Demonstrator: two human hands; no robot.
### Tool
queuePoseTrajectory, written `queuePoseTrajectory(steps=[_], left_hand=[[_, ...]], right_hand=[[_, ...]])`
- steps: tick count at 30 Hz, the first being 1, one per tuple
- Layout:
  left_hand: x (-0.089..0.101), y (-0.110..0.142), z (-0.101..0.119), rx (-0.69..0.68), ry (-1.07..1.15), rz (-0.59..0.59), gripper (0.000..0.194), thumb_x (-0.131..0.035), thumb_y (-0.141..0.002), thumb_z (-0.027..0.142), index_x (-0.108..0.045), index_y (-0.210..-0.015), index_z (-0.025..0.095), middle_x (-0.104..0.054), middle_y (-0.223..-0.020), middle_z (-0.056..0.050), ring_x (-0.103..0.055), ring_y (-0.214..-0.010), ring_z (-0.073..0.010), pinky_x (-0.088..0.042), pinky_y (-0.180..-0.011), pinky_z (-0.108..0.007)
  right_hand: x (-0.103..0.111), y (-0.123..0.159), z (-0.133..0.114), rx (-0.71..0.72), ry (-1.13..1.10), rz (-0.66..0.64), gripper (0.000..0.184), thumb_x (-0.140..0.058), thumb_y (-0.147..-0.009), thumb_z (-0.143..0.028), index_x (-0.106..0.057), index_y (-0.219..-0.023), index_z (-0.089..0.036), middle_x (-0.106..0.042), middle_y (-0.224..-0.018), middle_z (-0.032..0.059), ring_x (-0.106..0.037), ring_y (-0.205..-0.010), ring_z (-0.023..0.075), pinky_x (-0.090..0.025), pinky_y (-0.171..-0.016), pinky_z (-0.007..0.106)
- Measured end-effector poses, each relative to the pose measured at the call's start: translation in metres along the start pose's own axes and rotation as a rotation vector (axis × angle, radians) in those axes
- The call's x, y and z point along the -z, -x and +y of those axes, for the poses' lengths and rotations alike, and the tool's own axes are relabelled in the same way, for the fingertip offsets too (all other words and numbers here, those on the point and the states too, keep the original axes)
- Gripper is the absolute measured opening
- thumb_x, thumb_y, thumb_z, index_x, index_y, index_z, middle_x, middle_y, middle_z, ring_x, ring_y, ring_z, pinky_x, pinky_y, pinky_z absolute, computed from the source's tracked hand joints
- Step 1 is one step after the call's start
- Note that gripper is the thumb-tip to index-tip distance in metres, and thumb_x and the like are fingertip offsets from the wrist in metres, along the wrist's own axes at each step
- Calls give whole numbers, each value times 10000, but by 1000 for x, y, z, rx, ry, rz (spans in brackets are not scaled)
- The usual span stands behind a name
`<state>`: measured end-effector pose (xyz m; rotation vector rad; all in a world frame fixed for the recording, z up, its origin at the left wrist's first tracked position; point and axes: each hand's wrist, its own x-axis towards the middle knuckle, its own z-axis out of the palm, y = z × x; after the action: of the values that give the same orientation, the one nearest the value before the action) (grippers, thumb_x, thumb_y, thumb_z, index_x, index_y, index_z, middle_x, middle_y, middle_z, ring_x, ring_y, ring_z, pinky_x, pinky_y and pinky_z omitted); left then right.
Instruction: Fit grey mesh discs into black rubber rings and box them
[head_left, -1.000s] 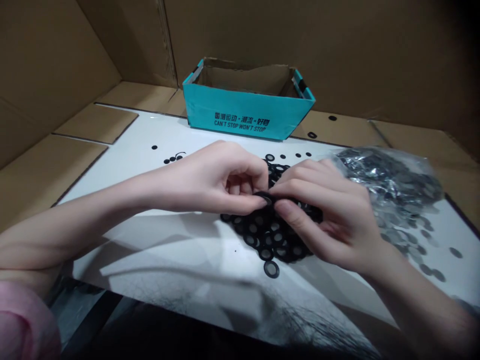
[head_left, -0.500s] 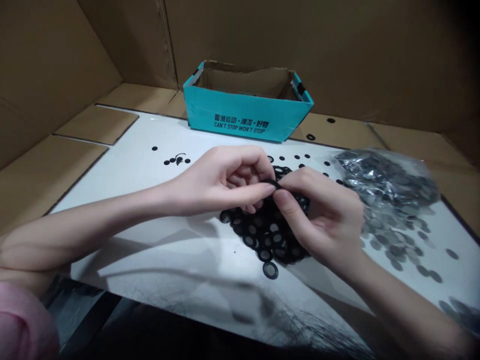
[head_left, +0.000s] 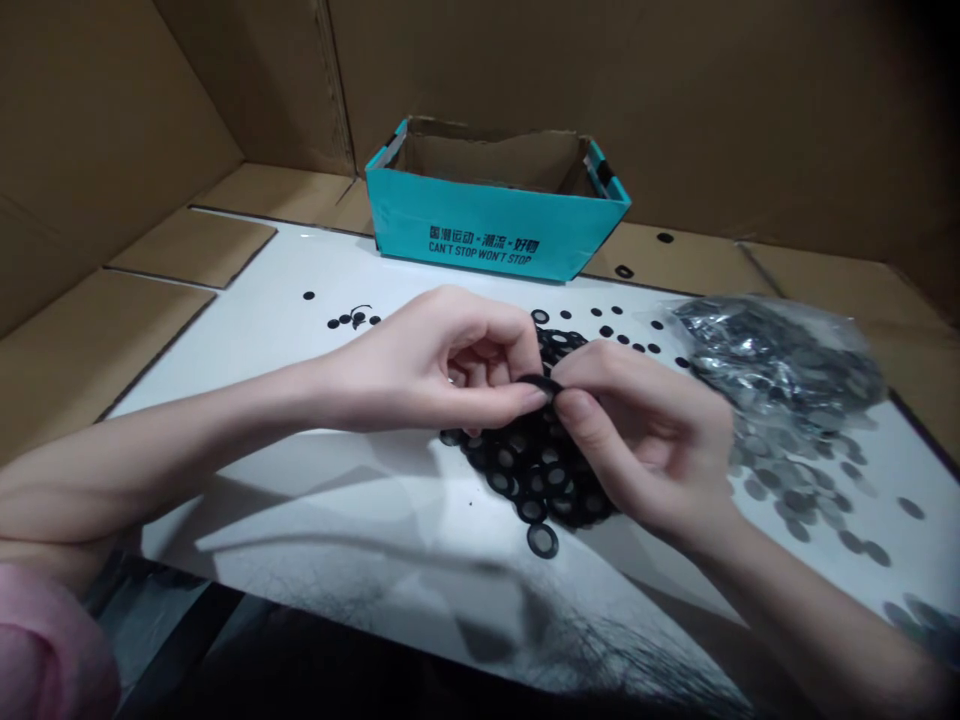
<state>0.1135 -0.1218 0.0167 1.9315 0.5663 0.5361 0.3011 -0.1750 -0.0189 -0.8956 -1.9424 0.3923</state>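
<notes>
Between the fingertips of both hands is a small black ring [head_left: 541,383], seen nearly edge-on. My left hand [head_left: 465,360] pinches its left side with thumb and forefinger, the other fingers curled in. On the ring's right side, the thumb and forefinger of my right hand [head_left: 645,430] are closed. Below and behind the hands lies a heap of black rings with pale grey centres [head_left: 517,465], partly covered by the hands. One such ring [head_left: 542,540] rests apart at the heap's near edge. Whether the held ring has a grey centre is hidden.
A turquoise cardboard box [head_left: 480,225] stands open at the back. To the right, a clear plastic bag [head_left: 780,350] holds many grey discs, with loose grey discs [head_left: 806,500] spilling before it. Small black discs [head_left: 345,320] are scattered on the white tabletop [head_left: 300,520]. Cardboard walls [head_left: 637,90] surround it.
The held ring and both thumb tips have shifted slightly down, and the ring shows a little more of its edge. Both hands keep their pinch. The rest looks the same.
</notes>
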Motion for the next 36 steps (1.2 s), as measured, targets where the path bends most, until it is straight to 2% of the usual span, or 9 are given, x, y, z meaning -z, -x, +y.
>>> queuePoseTrajectory(steps=[5, 9, 13, 17, 20, 22, 25, 29, 36], left_hand=[[-1, 0, 0, -23, -65, 67, 82, -610, -790, 110, -583, -712, 108, -557, -592, 23, -533, -531, -54, -457, -485, -142], [0, 1, -1, -98, -65, 79, 88, -682, -779, 144, -606, -797, 103, -588, -630, 18, -568, -561, -60, -490, -524, -144], [1, 2, 0, -219, -167, 127, 226, -754, -744, 147, -619, -919, 99, -654, -744, -15, -614, -630, -72, -523, -603, -155], [-1, 4, 1, -412, -350, 174, 192, -740, -783, 185, -648, -939, 121, -697, -779, -16, -630, -652, -68, -509, -644, -152], [-3, 6, 1, -484, -411, 221, 158, -716, -814, 236, -651, -920, 138, -702, -748, -8, -625, -628, -69, -500, -629, -161], [-5, 6, 2, -458, -396, 241, 161, -712, -818, 264, -642, -900, 144, -698, -739, -8, -617, -611, -71, -505, -614, -164], [-9, 6, 4, -300, -304, 283, 90, -683, -813, 201, -619, -855, 155, -668, -724, 3, -604, -595, -68, -514, -575, -154], [-11, 4, 6, -144, -203, 248, 58, -617, -797, 140, -582, -751, 140, -586, -622, 26, -553, -539, -57, -483, -506, -142], [-11, 4, 9, -47, -143, 195, 95, -590, -776, 121, -553, -689, 131, -541, -582, 34, -514, -526, -54, -440, -481, -149]], right_hand=[[2, -3, 2, 13, 54, -47, 138, -525, -873, -167, -556, -748, -216, -569, -631, 4, -504, -596, 135, -389, -600, 319], [3, 0, 6, -148, -113, -68, 175, -528, -905, -237, -590, -742, -220, -585, -669, -2, -529, -627, 129, -402, -597, 286], [3, 4, 9, -348, -377, -99, 261, -513, -929, -367, -617, -739, -221, -577, -678, -10, -536, -640, 120, -403, -578, 254], [8, 3, 8, -378, -404, -120, 277, -540, -911, -398, -624, -722, -213, -564, -682, -7, -527, -656, 122, -401, -604, 258], [11, 1, 5, -379, -427, -158, 289, -509, -925, -404, -615, -736, -213, -583, -705, 1, -548, -673, 133, -414, -606, 266], [12, 0, 3, -333, -372, -140, 266, -500, -932, -370, -604, -742, -216, -584, -705, 0, -550, -668, 135, -423, -610, 271], [11, -3, -1, -160, -141, -42, 171, -526, -913, -244, -590, -756, -223, -575, -677, -3, -532, -633, 133, -420, -610, 285], [8, -6, -4, 44, 106, 0, 132, -525, -874, -147, -564, -773, -223, -542, -622, -4, -489, -583, 136, -396, -596, 313], [4, -2, -1, 155, 181, 27, 151, -568, -804, -78, -536, -820, -225, -572, -682, 17, -484, -617, 153, -366, -581, 335]])
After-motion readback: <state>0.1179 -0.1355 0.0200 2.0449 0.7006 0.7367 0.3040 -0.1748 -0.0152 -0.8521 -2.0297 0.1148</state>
